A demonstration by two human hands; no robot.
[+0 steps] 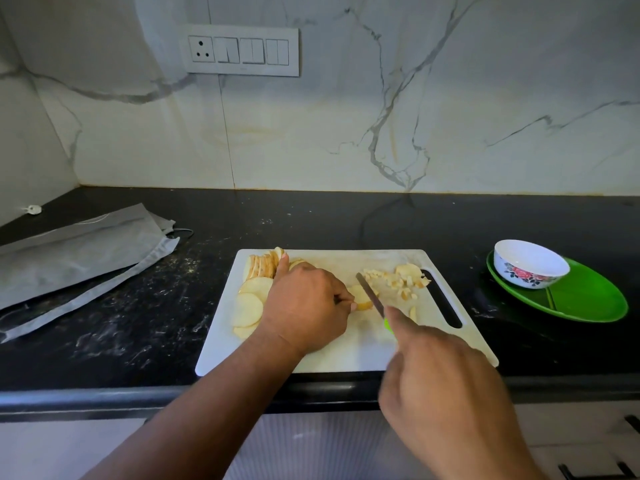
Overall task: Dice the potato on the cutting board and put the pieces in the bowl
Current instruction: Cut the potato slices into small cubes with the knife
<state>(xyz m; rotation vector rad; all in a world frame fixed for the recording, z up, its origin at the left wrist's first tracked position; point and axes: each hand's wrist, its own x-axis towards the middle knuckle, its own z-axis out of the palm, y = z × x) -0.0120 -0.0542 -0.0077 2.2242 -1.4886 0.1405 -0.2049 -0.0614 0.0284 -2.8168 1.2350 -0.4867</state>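
I see left hand (306, 306) curled over potato slice (362, 297) mid cutting board (346, 355), fingertips pinning it. My right hand (446, 382) grips knife (370, 294), blade across slice. Diced pieces (401, 278) beyond blade; slices (252, 296) left of hand. Bowl (530, 265) on green plate (588, 299), well right on table (138, 323).

I saw a dim, bluish kitchen view, with the marble wall (346, 116) brighter than the black counter (311, 220). The right hand (446, 386) was smeared by motion blur. Straight edges bowed toward the corners. Shadows were soft, and nothing showed hard glare.
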